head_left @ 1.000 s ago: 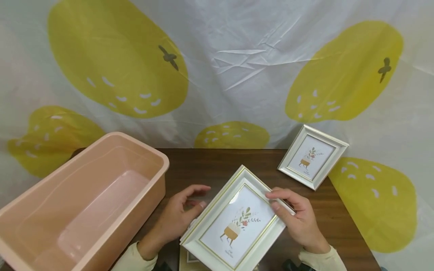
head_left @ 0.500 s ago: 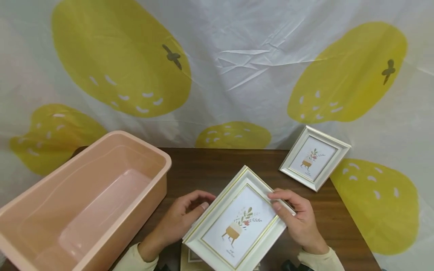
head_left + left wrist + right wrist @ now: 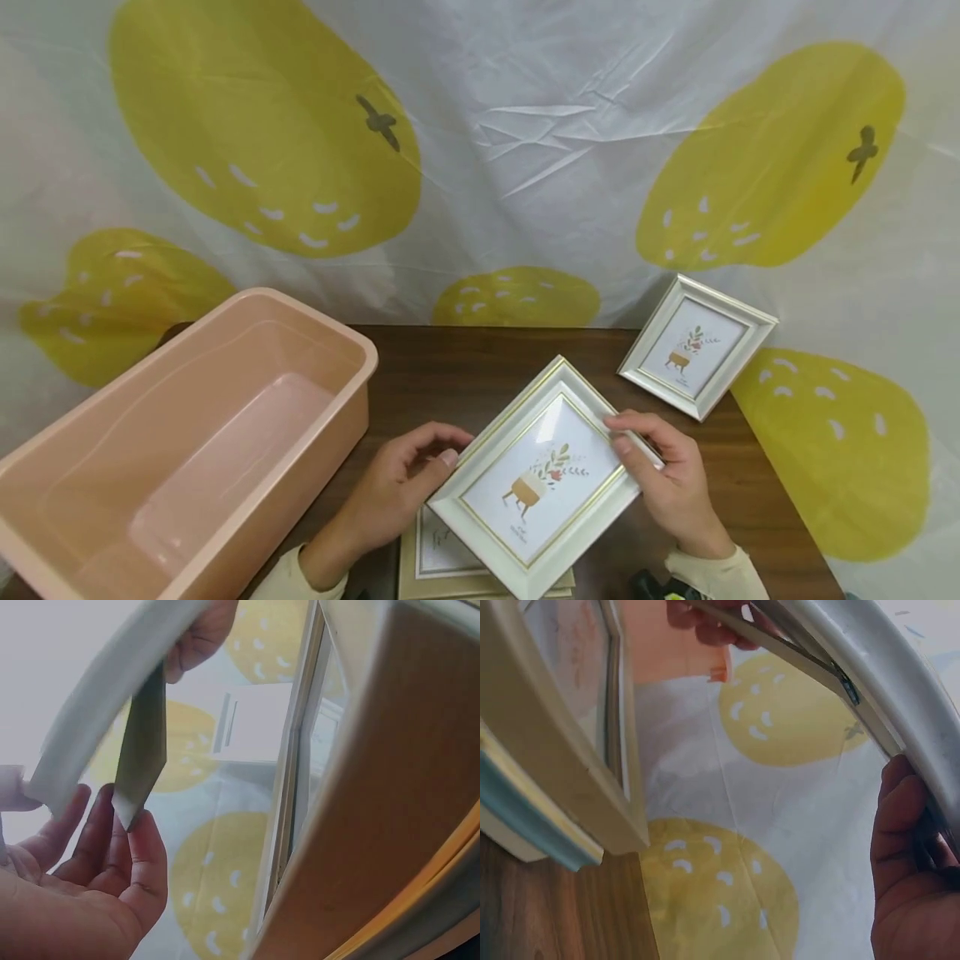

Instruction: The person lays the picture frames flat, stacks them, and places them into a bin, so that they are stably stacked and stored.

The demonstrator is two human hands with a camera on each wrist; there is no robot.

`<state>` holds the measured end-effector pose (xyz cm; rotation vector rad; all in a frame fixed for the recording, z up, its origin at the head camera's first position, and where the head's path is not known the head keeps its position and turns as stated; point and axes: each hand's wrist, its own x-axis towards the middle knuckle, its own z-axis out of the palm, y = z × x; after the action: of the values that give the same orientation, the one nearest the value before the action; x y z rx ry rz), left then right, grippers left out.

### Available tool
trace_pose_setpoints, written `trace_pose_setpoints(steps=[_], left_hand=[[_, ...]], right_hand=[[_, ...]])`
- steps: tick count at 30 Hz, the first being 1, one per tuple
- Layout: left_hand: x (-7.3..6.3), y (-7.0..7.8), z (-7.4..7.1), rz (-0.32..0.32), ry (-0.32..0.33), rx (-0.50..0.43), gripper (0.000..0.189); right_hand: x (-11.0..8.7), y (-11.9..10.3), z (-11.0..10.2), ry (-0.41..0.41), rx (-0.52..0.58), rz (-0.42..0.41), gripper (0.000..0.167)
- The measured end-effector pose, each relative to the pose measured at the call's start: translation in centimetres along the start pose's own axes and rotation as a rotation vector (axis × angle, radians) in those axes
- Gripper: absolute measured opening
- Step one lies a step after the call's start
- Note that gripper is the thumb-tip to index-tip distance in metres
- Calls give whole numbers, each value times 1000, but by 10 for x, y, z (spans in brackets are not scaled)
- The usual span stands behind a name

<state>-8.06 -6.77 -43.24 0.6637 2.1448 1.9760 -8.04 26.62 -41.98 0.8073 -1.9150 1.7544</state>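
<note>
A white picture frame (image 3: 543, 475) with gold lines and a potted-plant print is held tilted between both hands. My right hand (image 3: 671, 483) pinches its right edge, thumb on the front and fingers behind. At the left edge is my left hand (image 3: 390, 492). In the left wrist view its thumb meets the frame's edge, and its curled fingers touch the stand flap (image 3: 146, 742) folded out from the back. The right wrist view also shows this flap (image 3: 795, 652) behind the frame. Under the held frame lies a stack of frames (image 3: 450, 554), partly covered.
A smaller white picture frame (image 3: 697, 346) stands at the table's back right, before the lemon-print cloth (image 3: 525, 208). A deep pink plastic bin (image 3: 322, 471) takes up the left side. Dark wood table (image 3: 442, 367) shows between them.
The held frame has shifted slightly right, uncovering more of the stack below. My left hand has moved in from beside the frame to its left edge. The right hand keeps its grip.
</note>
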Motion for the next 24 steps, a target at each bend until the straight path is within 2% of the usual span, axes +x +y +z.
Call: trace_pose_setpoints(steps=[5,11,14,20,24], left_hand=[[-5,1,2,59,22,25,28],[-16,-2,4,68,32,-19,42],[-22,-8,6,60,41,-56,49],[-32,-18,15,35,30,-161,72],[-35,-19,23,14,66,-198,85]], right_hand=[[-2,5,-3,26,-21,11,37],[-7,10,-3,90,-56,47,32],[-11,10,1,113,-70,84,31],[-14,8,11,177,-55,104,28],[-15,7,19,249,-82,201,23]])
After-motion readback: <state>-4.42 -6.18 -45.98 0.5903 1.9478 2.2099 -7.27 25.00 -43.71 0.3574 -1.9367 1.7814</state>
